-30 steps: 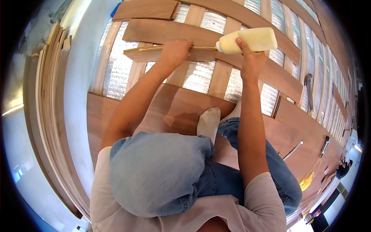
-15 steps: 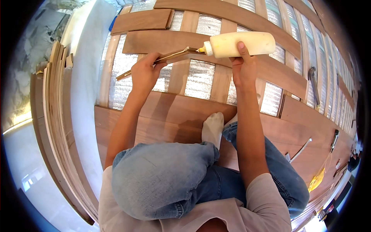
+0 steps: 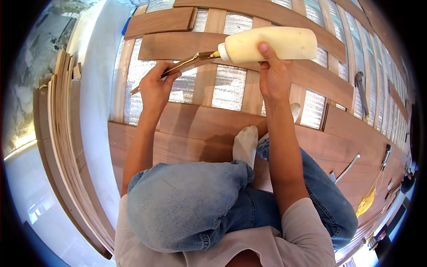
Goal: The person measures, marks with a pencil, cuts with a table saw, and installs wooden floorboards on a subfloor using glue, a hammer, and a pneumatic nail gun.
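My left hand (image 3: 155, 89) is closed around a narrow wooden floorboard (image 3: 184, 65), held tilted above the floor with its edge turned up. A pale bead of glue (image 3: 189, 61) lies along part of that edge. In my right hand (image 3: 272, 80) is a large cream squeeze bottle (image 3: 284, 42), lying nearly level with the thumb on its near side. Its yellow nozzle (image 3: 215, 55) points left and is at the board's edge, just right of the bead's visible end. The fingers behind the bottle are mostly hidden.
Laid floorboards (image 3: 195, 127) lie under me, bordering battens (image 3: 206, 84) with silvery foil between. Loose boards (image 3: 160, 22) rest across the battens. A hammer (image 3: 362, 95) lies at right, near a utility knife (image 3: 385, 156) and yellow item (image 3: 365, 204). Long boards (image 3: 66, 133) stand by the left wall.
Both hands have shifted left, carrying the floorboard and the glue bottle. The bottle now looks slightly larger and its nozzle sits a little farther from the bead's end.
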{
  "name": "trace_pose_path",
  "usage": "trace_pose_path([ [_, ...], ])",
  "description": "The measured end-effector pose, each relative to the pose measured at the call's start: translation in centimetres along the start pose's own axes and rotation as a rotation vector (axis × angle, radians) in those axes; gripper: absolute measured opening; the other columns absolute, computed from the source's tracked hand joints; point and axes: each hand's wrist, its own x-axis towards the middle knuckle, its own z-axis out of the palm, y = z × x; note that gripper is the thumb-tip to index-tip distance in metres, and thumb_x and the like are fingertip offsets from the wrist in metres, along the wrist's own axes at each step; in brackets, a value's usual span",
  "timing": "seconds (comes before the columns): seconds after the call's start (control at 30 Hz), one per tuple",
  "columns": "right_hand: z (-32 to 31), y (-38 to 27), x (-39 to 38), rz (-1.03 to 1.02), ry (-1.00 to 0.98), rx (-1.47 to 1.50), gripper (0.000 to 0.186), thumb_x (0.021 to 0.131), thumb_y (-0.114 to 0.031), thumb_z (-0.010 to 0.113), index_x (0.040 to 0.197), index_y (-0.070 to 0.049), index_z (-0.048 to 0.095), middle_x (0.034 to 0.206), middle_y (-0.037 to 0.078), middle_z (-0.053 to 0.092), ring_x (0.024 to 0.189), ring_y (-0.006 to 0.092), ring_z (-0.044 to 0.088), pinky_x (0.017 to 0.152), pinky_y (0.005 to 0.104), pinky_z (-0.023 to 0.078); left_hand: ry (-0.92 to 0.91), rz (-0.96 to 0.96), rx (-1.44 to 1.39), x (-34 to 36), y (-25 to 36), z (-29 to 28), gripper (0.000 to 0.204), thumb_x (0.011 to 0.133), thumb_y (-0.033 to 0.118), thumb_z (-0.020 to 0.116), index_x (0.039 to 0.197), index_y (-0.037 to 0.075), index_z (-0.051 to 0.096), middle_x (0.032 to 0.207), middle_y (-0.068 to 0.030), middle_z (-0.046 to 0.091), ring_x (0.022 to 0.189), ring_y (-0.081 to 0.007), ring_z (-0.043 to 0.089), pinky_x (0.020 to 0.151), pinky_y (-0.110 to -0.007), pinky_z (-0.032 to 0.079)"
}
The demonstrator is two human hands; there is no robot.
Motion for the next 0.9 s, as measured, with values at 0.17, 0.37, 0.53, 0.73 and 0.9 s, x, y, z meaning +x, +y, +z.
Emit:
trace_pose_path([
  [0.17,1.3,-0.4,-0.1,-0.052,0.014,0.028,0.040,0.079,0.003,0.081,0.115,0.001,0.064,0.109,0.008,0.069,0.102,0.0182,0.065,0.092,0.0304,0.052,0.008,-0.028,-0.046,-0.8,-1.1,-0.8,0.022,0.082,0.005,0.080,0.100,0.000,0.070,0.091,-0.0087,0.076,0.087,-0.0154,0.072,0.080,-0.028,0.054],
  [0.37,2.3,-1.5,0.1,-0.120,-0.062,-0.116,0.038,0.076,0.002,0.084,0.111,0.003,0.067,0.105,0.009,0.071,0.096,0.0183,0.067,0.088,0.0309,0.055,0.054,0.003,-0.102,-1.3,-1.9,-0.9,0.020,0.080,0.005,0.081,0.095,0.001,0.069,0.090,-0.0115,0.075,0.083,-0.0213,0.073,0.072,-0.031,0.055],
  [0.53,2.5,-2.8,0.0,-0.136,-0.123,-0.356,0.036,0.075,0.000,0.086,0.107,0.002,0.069,0.102,0.008,0.073,0.093,0.0175,0.069,0.083,0.0309,0.057,0.060,0.015,-0.111,-1.3,-1.4,-0.8,0.021,0.080,0.004,0.081,0.098,0.002,0.070,0.090,-0.0110,0.075,0.083,-0.0205,0.073,0.073,-0.031,0.055],
  [0.73,1.1,-3.7,-0.5,-0.053,-0.213,-0.874,0.041,0.074,-0.011,0.088,0.108,0.003,0.070,0.101,0.015,0.075,0.092,0.0221,0.071,0.085,0.0338,0.056,0.048,0.036,-0.106,-1.5,-1.4,-0.2,0.022,0.080,0.004,0.081,0.099,0.002,0.071,0.090,-0.0111,0.075,0.084,-0.0207,0.073,0.074,-0.031,0.055],
  [0.9,-3.7,-1.5,0.3,-0.007,-0.561,-1.687,0.039,0.078,-0.013,0.077,0.115,-0.007,0.069,0.108,0.018,0.071,0.103,0.0381,0.066,0.093,0.0453,0.052,0.101,0.038,-0.108,-1.9,-2.2,-0.9,0.023,0.080,0.003,0.081,0.100,0.001,0.071,0.091,-0.0116,0.074,0.084,-0.0218,0.073,0.073,-0.031,0.056],
])
